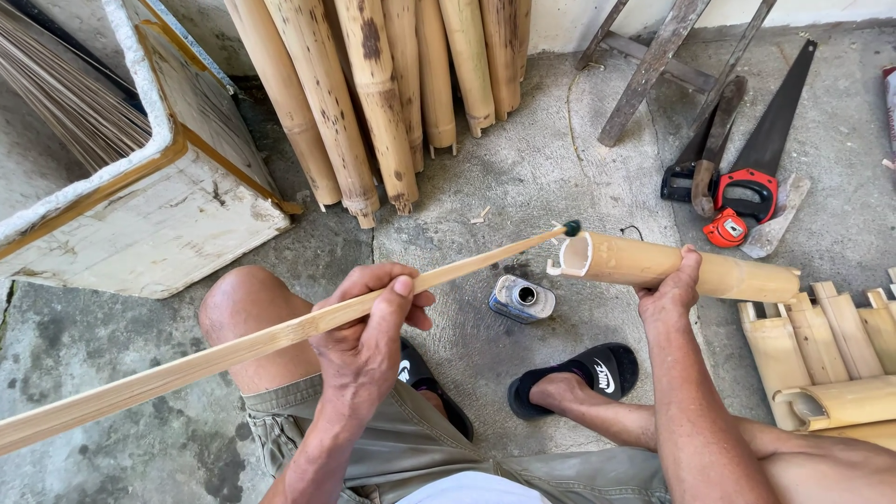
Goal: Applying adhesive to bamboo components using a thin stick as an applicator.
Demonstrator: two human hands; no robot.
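Bamboo stick (233, 350) sits clamped in my left hand (369, 336), its dark-tipped end at the mouth of the bamboo tube (672, 266), which my right hand (670, 291) grips closed. Below them a small metal can (521, 299) stands on the concrete; saws (747, 159) lie beyond.

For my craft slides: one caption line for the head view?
Left hand aims a dark-tipped bamboo stick at a bamboo tube held by the right hand.
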